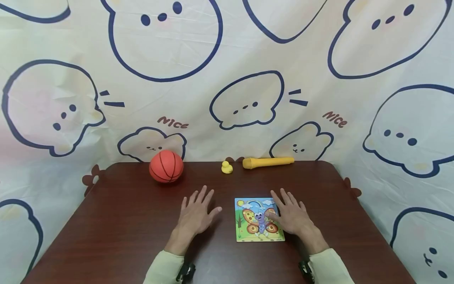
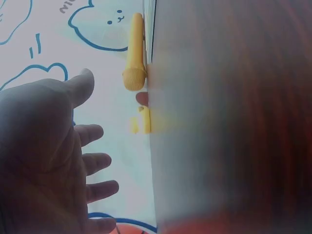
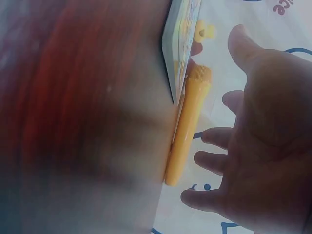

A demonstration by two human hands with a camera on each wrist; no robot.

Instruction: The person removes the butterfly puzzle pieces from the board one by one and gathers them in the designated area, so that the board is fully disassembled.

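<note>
My left hand (image 1: pixel 194 216) hovers with spread fingers over the table, left of a square butterfly picture board (image 1: pixel 248 232). It holds nothing. My right hand (image 1: pixel 292 215), fingers also spread, is above the board's right side and covers part of that edge in the head view. In the right wrist view the palm is bare and apart from the board (image 3: pixel 176 53), which lies flat on the table. The board shows a purple butterfly with orange wings, a sun and a rainbow. In the left wrist view the left hand (image 2: pixel 53 151) is likewise empty.
Along the back edge of the brown table (image 1: pixel 124 228) are a red basketball-patterned ball (image 1: pixel 166 166), a small yellow rubber duck (image 1: pixel 227 167) and a yellow toy microphone (image 1: pixel 268 162). Behind hangs a pale cloth (image 1: pixel 198 98) printed with cartoon bears.
</note>
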